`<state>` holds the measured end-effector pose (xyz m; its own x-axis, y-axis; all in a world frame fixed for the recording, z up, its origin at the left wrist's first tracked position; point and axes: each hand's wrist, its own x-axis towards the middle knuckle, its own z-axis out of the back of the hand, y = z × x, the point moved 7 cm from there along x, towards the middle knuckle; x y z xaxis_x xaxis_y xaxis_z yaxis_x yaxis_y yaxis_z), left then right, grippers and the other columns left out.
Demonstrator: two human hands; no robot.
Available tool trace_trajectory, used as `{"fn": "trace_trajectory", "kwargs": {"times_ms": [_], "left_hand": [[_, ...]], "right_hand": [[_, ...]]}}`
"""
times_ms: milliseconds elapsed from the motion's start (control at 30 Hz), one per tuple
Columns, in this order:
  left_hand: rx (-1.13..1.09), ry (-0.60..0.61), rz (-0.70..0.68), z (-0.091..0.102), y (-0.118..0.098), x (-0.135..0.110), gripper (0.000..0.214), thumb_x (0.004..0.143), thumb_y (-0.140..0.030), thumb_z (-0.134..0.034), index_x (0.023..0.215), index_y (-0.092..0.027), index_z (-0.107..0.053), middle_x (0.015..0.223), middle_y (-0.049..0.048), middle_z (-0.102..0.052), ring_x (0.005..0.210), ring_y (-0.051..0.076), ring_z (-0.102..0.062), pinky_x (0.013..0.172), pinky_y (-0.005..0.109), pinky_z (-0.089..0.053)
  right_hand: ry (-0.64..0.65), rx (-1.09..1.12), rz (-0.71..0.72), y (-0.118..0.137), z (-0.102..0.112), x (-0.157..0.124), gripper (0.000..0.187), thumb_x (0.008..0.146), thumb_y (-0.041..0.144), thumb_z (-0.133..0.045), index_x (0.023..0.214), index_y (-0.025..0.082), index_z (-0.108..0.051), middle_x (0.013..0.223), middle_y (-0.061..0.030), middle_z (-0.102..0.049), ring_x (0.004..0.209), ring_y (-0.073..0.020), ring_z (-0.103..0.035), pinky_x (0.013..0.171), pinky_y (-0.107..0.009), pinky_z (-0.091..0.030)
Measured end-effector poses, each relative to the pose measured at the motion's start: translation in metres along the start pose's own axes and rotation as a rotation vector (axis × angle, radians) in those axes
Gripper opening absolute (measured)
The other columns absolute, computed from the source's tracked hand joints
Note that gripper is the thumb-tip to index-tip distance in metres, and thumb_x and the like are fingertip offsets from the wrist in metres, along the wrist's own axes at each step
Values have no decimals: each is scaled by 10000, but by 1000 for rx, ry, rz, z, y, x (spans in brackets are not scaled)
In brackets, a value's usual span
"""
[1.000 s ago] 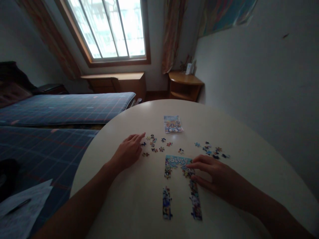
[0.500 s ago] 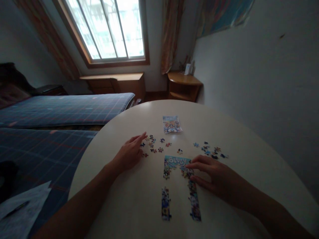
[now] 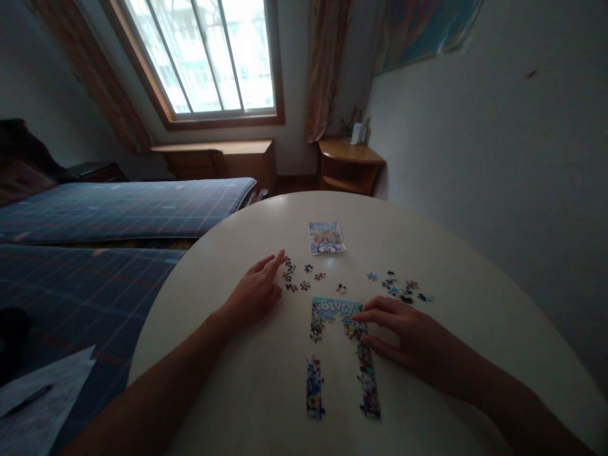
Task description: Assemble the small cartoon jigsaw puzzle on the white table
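Observation:
My left hand lies low over the left side of a cluster of loose jigsaw pieces, its fingers stretched forward and covering some of them. My right hand rests at the right side of a partly joined jigsaw puzzle, thumb and fingers apart, fingertips on its upper right edge. The joined pieces form a top strip with light lettering and a long right side. Apart from these, a short joined strip lies at the lower left. One loose piece sits just above the top strip.
A small picture sheet lies farther back on the round pale table. More loose pieces are scattered beyond my right hand. To the left stands a bed with a plaid mattress, bearing papers and a pen.
My left hand has shifted slightly right and covers loose pieces that showed at the cluster's left edge. My right hand stays at the puzzle. The view has tilted a little.

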<state>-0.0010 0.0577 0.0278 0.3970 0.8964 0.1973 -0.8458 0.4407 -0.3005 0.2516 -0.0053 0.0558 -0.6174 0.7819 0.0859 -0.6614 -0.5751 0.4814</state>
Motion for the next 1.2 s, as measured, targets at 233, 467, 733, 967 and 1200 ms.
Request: {"fn": "trace_trajectory", "kwargs": {"times_ms": [233,467,733,967,1200], "left_hand": [[-24,-12,2,-7,9,2,758,840,-110,-400,1561,-111,-166,1457,88,-538,1403,231,-388,1185,440,-315],[-104,-157,112,1,21,8,554,911,-169,-414,1464,-150,-393,1395,85,-591,1326,237,-479,1151,448,-377],[-104,-145,65,2,17,11,491,938,-189,-450,1427,-156,-431,1287,80,-672,1271,244,-531,1106,482,-419],[-73,-189,-20,13,-1,2,447,911,-130,-461,1353,-187,-498,1107,42,-750,1136,223,-619,1023,473,-488],[53,-174,29,20,-3,-2,389,898,-140,-487,1273,-186,-577,1001,27,-775,1066,246,-654,968,482,-521]], "right_hand": [[15,5,-7,1,0,0,253,919,299,-599,1152,257,-689,1139,-84,-666,1005,-210,-663,893,-389,-551],[34,4,-16,2,0,2,266,926,292,-582,1166,248,-688,1144,-92,-663,1018,-218,-660,910,-409,-544],[-4,2,-8,3,2,2,258,917,293,-592,1149,245,-694,1127,-92,-672,988,-216,-670,880,-401,-559],[2,-2,-1,3,3,0,259,916,292,-596,1154,249,-689,1137,-90,-672,999,-218,-667,887,-405,-558],[-2,-2,2,6,5,2,243,914,274,-598,1135,243,-692,1123,-90,-677,978,-208,-674,874,-383,-561]]}}
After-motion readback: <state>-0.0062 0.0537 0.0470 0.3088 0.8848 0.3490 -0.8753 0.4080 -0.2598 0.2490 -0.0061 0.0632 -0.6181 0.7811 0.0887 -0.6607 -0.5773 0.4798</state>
